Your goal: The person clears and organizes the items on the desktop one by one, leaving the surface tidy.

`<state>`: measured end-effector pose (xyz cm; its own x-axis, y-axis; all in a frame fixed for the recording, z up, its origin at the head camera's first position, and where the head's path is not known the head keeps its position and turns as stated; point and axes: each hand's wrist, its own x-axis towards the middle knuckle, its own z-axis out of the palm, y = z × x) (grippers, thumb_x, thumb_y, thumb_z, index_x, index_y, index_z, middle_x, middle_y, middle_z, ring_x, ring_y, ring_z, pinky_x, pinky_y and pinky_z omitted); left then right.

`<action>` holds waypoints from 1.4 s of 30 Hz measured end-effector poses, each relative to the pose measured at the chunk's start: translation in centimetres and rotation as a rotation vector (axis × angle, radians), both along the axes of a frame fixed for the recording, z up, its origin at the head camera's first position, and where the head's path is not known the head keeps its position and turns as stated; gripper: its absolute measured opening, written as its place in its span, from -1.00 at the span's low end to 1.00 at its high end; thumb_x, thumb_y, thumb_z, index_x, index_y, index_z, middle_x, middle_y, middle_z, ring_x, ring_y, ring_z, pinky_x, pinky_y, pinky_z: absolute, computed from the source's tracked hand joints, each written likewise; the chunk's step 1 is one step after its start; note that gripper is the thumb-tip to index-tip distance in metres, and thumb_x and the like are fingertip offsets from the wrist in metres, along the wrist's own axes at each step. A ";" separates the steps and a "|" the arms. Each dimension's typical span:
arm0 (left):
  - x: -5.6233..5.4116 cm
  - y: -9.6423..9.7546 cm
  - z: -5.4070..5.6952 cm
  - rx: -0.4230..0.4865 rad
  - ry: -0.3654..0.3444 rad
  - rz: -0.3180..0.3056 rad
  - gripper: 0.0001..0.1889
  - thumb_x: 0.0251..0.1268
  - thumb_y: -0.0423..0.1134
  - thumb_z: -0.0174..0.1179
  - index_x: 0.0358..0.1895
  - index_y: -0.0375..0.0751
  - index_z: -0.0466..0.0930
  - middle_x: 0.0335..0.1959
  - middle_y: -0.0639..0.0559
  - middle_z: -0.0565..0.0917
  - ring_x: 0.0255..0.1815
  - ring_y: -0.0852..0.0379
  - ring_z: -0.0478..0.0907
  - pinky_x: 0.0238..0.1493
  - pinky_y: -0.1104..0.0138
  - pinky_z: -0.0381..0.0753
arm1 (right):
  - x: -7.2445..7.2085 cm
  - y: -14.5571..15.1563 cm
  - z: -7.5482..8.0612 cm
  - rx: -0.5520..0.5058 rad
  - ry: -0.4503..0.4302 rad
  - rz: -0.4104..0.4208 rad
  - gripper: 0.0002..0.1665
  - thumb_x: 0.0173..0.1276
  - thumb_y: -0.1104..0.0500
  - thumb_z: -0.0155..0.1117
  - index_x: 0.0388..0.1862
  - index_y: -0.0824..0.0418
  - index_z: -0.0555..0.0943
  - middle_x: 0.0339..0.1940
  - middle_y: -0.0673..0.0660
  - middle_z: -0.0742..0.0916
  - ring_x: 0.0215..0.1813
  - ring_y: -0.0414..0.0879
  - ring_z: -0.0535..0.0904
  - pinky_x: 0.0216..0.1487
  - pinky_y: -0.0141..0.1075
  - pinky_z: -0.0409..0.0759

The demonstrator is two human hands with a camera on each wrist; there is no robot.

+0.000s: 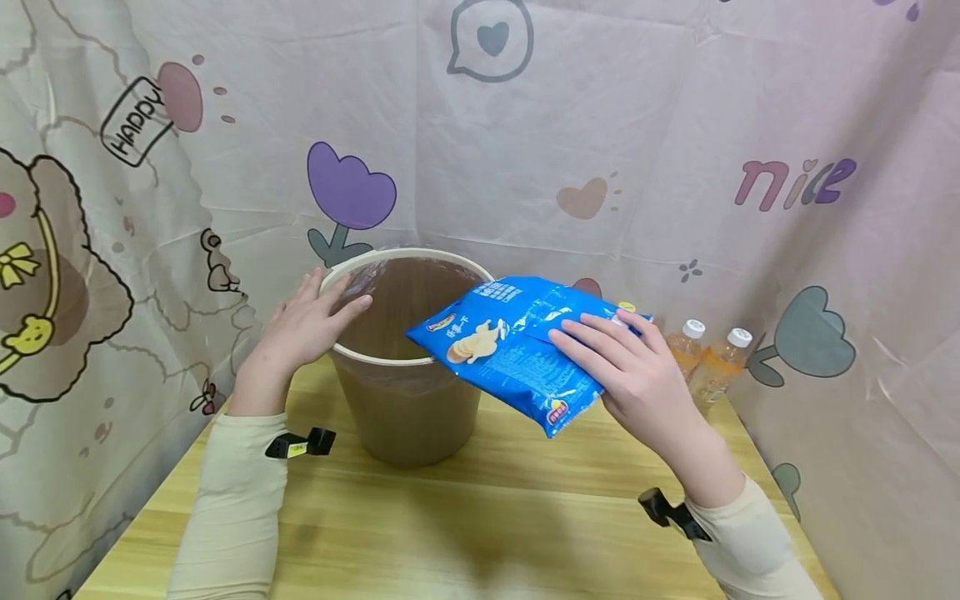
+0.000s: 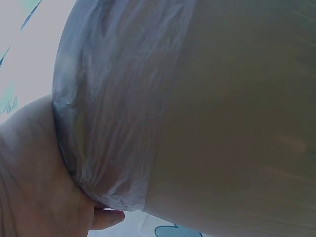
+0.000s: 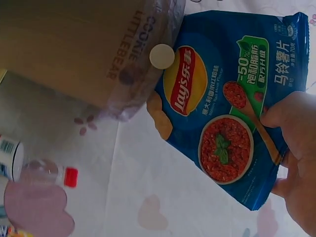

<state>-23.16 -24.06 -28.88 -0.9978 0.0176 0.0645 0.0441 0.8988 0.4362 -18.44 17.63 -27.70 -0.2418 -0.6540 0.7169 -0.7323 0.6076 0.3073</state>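
My right hand [image 1: 633,367] holds a blue bag of potato chips [image 1: 517,350] by one end, fingers across its upper face. In the right wrist view the thumb and other fingers grip the edge of the bag [image 3: 222,108], whose printed front shows a red and yellow logo. The bag's far corner overlaps the rim of a brown bin [image 1: 412,417] with a pale rim and a clear plastic liner. At the bin's left side my left hand [image 1: 303,321] rests on the rim, fingers extended, thumb reaching over the opening. In the left wrist view its palm lies against the liner [image 2: 118,98].
Two clear bottles with white caps and orange contents [image 1: 720,367] stand at the right, behind my right hand. A bottle with a red cap [image 3: 70,177] shows in the right wrist view. A patterned cloth [image 1: 637,108] hangs behind the wooden table [image 1: 450,533].
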 end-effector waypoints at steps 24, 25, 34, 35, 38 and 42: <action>0.2 0.1 -0.2 0.025 0.023 0.014 -0.07 0.31 0.52 -0.41 0.59 0.01 -0.17 0.60 -0.23 -0.40 0.60 -0.28 -0.46 0.39 -0.44 -0.37 | -4.9 -6.2 -2.1 -0.109 -0.134 0.036 -0.43 0.21 0.43 0.22 0.20 0.07 0.62 0.08 0.08 0.75 0.19 0.05 0.62 0.31 0.03 0.47; 0.2 0.1 -0.2 0.026 0.024 0.015 -0.07 0.30 0.52 -0.41 0.59 0.01 -0.17 0.60 -0.23 -0.40 0.60 -0.28 -0.46 0.39 -0.43 -0.38 | -4.9 -6.4 -2.2 -0.107 -0.141 0.035 -0.41 0.19 0.44 0.21 0.21 0.07 0.61 0.08 0.08 0.75 0.20 0.04 0.62 0.32 0.02 0.46; 0.2 0.1 -0.2 0.032 0.020 0.016 -0.06 0.30 0.53 -0.41 0.59 0.02 -0.18 0.60 -0.21 -0.42 0.60 -0.28 -0.47 0.40 -0.42 -0.38 | -5.1 -7.8 -2.7 -0.129 -0.193 0.062 -0.47 0.31 0.30 0.24 0.28 0.07 0.56 0.16 0.08 0.71 0.30 0.00 0.56 0.47 -0.01 0.33; 0.2 0.1 -0.2 0.031 0.018 0.016 -0.06 0.29 0.54 -0.41 0.59 0.02 -0.18 0.60 -0.20 -0.42 0.61 -0.27 -0.47 0.41 -0.42 -0.38 | -5.1 -7.9 -2.7 -0.132 -0.196 0.068 -0.47 0.32 0.29 0.25 0.28 0.08 0.55 0.17 0.09 0.71 0.32 0.01 0.55 0.48 0.00 0.31; 0.2 0.1 -0.2 0.029 0.017 0.014 -0.06 0.29 0.54 -0.42 0.59 0.03 -0.18 0.60 -0.20 -0.43 0.61 -0.27 -0.47 0.41 -0.42 -0.38 | -5.1 -8.2 -2.8 -0.145 -0.189 0.088 -0.46 0.30 0.27 0.26 0.29 0.10 0.55 0.18 0.10 0.70 0.35 0.04 0.52 0.50 0.04 0.27; 0.2 0.1 -0.1 0.027 0.015 0.014 -0.06 0.29 0.54 -0.42 0.59 0.04 -0.19 0.60 -0.20 -0.43 0.60 -0.28 -0.47 0.41 -0.42 -0.38 | -5.2 -8.6 -2.9 -0.141 -0.180 0.107 -0.47 0.31 0.24 0.27 0.29 0.12 0.55 0.20 0.13 0.69 0.37 0.06 0.50 0.50 0.05 0.26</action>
